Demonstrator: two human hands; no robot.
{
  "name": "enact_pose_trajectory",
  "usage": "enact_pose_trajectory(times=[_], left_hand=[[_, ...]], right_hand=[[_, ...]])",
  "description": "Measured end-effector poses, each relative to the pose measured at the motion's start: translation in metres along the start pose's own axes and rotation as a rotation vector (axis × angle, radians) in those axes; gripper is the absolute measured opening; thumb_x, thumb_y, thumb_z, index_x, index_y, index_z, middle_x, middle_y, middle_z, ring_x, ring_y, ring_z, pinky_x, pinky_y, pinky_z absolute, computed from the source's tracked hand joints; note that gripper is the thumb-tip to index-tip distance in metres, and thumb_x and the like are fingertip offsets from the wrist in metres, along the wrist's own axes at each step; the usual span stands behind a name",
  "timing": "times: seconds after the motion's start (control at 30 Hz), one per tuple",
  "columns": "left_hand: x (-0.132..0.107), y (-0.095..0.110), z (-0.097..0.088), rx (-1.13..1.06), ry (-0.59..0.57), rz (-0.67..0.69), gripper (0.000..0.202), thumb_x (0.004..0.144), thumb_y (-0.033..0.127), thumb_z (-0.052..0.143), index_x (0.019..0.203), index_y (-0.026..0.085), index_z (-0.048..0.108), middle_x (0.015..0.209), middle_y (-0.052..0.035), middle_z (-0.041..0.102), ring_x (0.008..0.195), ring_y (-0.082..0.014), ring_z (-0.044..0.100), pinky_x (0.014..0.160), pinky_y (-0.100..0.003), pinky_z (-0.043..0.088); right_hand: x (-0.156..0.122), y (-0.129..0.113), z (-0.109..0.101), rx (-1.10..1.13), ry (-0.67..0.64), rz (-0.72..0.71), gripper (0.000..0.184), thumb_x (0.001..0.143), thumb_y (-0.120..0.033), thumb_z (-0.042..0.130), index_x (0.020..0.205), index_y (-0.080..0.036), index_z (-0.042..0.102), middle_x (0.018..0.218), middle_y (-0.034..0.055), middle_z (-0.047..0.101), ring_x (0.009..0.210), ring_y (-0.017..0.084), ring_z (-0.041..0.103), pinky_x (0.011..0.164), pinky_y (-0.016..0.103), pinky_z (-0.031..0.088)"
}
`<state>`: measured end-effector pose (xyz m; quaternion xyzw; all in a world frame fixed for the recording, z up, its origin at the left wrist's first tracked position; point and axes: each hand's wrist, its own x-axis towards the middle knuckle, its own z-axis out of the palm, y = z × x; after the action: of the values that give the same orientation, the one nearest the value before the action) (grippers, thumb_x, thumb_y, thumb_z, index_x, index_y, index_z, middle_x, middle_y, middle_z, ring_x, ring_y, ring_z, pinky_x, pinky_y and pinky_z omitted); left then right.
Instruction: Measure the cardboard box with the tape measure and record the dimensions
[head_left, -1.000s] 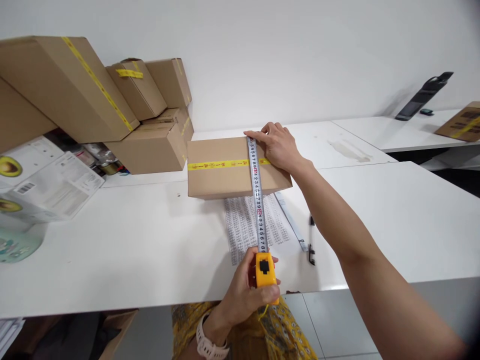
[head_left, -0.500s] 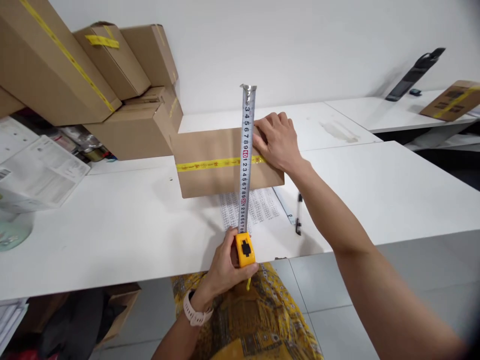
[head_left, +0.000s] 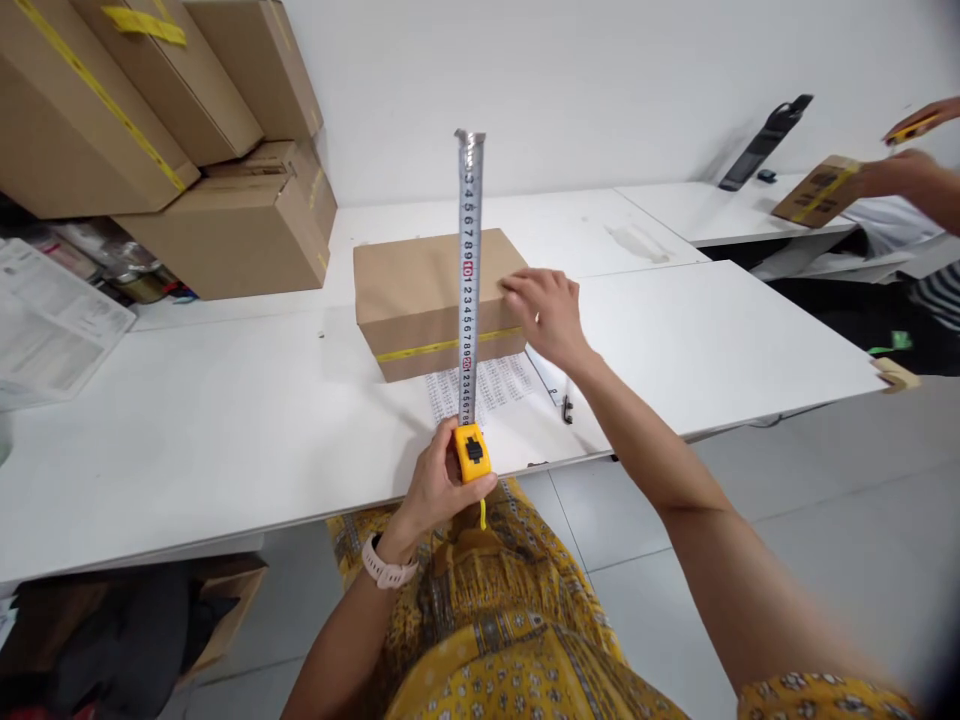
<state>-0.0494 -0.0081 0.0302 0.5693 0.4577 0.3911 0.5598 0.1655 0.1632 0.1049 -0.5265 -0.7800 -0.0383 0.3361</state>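
My left hand [head_left: 436, 484] is wrapped round a yellow tape measure [head_left: 472, 454] at the table's front edge. Its blade [head_left: 468, 260] is pulled out and points away from me, passing in front of a cardboard box [head_left: 409, 285]. Whether blade and box touch, I cannot tell. The box has yellow tape along its near side. At its right end my right hand [head_left: 553, 312] grips the corner with fingers and thumb; part of that grip is hidden. A printed sheet [head_left: 502, 385] lies partly under the box, with a pen [head_left: 568, 408] to its right.
Stacked cardboard boxes [head_left: 217, 235] stand at the back left beside a white package [head_left: 60, 325]. A black bottle [head_left: 766, 142] leans by the wall. Far right, another person's hands [head_left: 904, 175] hold a small taped box [head_left: 817, 192] and a yellow tape measure [head_left: 911, 130].
The box has tipped, so its plain top now shows and its taped side faces me lower down. My right hand has shifted to its corner. Another person's hands have appeared at right.
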Motion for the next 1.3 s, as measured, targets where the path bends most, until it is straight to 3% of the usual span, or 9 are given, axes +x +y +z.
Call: enact_pose_trajectory(times=[0.17, 0.33, 0.47, 0.67, 0.73, 0.87, 1.03, 1.17, 1.3], left_hand=[[-0.038, 0.015, 0.016, 0.258, -0.108, 0.048, 0.067, 0.066, 0.028, 0.081, 0.127, 0.022, 0.054, 0.126, -0.0121, 0.063, 0.120, -0.0340, 0.059, 0.104, -0.051, 0.051], [-0.067, 0.006, 0.022, 0.310, -0.291, 0.002, 0.076, 0.063, 0.029, 0.084, 0.133, 0.021, 0.056, 0.129, -0.0135, 0.064, 0.128, -0.0400, 0.053, 0.116, -0.061, 0.037], [-0.080, -0.009, 0.022, 0.190, -0.254, -0.159, 0.109, 0.068, 0.027, 0.084, 0.160, 0.027, 0.026, 0.148, -0.0165, 0.052, 0.134, -0.0390, 0.053, 0.114, -0.060, 0.039], [-0.078, -0.011, 0.019, 0.182, -0.027, -0.038, 0.113, 0.069, 0.027, 0.086, 0.160, 0.030, 0.020, 0.135, -0.0129, 0.058, 0.123, -0.0326, 0.062, 0.106, -0.051, 0.049], [-0.074, -0.006, 0.009, 0.263, 0.043, 0.021, 0.108, 0.071, 0.030, 0.085, 0.159, 0.031, 0.022, 0.133, -0.0123, 0.059, 0.121, -0.0317, 0.063, 0.102, -0.048, 0.052], [-0.056, 0.010, -0.025, 0.538, 0.272, 0.112, 0.097, 0.075, 0.039, 0.083, 0.156, 0.029, 0.032, 0.130, -0.0126, 0.062, 0.113, -0.0318, 0.067, 0.093, -0.047, 0.057], [-0.010, 0.025, -0.069, 1.062, 0.485, 0.057, 0.082, 0.079, 0.039, 0.077, 0.151, 0.021, 0.043, 0.128, -0.0175, 0.065, 0.110, -0.0395, 0.068, 0.092, -0.055, 0.057], [0.018, 0.019, -0.091, 1.267, 0.459, -0.021, 0.071, 0.086, 0.036, 0.070, 0.149, 0.014, 0.047, 0.123, -0.0213, 0.067, 0.107, -0.0424, 0.068, 0.092, -0.058, 0.055], [0.023, 0.007, -0.093, 1.290, 0.459, 0.151, 0.062, 0.091, 0.035, 0.067, 0.146, 0.011, 0.049, 0.135, -0.0253, 0.062, 0.127, -0.0448, 0.059, 0.109, -0.066, 0.043]], right_hand=[[0.002, -0.029, -0.071, 0.613, 0.140, 0.153, 0.073, 0.104, -0.055, -0.004, 0.151, -0.024, 0.042, 0.116, 0.0137, 0.070, 0.101, 0.026, 0.068, 0.080, 0.042, 0.054], [-0.042, -0.036, -0.102, 0.765, 0.390, 0.232, 0.034, 0.100, -0.056, 0.047, 0.114, -0.031, 0.065, 0.109, 0.0057, 0.069, 0.058, 0.014, 0.057, 0.047, 0.031, 0.038], [-0.103, -0.042, -0.081, 0.905, 0.269, 0.430, 0.031, 0.097, -0.058, 0.055, 0.101, -0.028, 0.063, 0.062, -0.0025, 0.059, 0.042, 0.012, 0.044, 0.040, 0.029, 0.035], [-0.179, -0.073, -0.037, 0.812, -0.143, 0.316, 0.017, 0.099, -0.042, 0.057, 0.106, -0.030, 0.066, 0.081, 0.0021, 0.071, 0.066, 0.020, 0.066, 0.060, 0.036, 0.053], [-0.180, -0.065, -0.030, 0.659, -0.075, 0.329, 0.015, 0.099, -0.040, 0.056, 0.100, -0.030, 0.067, 0.083, 0.0030, 0.071, 0.073, 0.022, 0.067, 0.066, 0.039, 0.053], [-0.154, -0.009, -0.020, 0.239, 0.133, 0.633, 0.023, 0.098, -0.048, 0.051, 0.092, -0.028, 0.061, 0.082, 0.0038, 0.069, 0.071, 0.023, 0.063, 0.068, 0.039, 0.050], [-0.124, 0.046, -0.004, -0.131, -0.187, 0.698, 0.052, 0.091, -0.058, 0.055, 0.129, -0.023, 0.057, 0.086, 0.0079, 0.071, 0.083, 0.030, 0.065, 0.070, 0.042, 0.047], [-0.118, 0.055, 0.002, -0.156, -0.323, 0.596, 0.046, 0.095, -0.034, 0.046, 0.137, -0.020, 0.058, 0.098, 0.0137, 0.073, 0.085, 0.030, 0.066, 0.070, 0.042, 0.047], [-0.126, 0.059, -0.007, 0.202, -0.146, 0.668, 0.040, 0.092, -0.026, 0.044, 0.122, -0.020, 0.069, 0.088, 0.0092, 0.073, 0.078, 0.025, 0.069, 0.074, 0.044, 0.052]])
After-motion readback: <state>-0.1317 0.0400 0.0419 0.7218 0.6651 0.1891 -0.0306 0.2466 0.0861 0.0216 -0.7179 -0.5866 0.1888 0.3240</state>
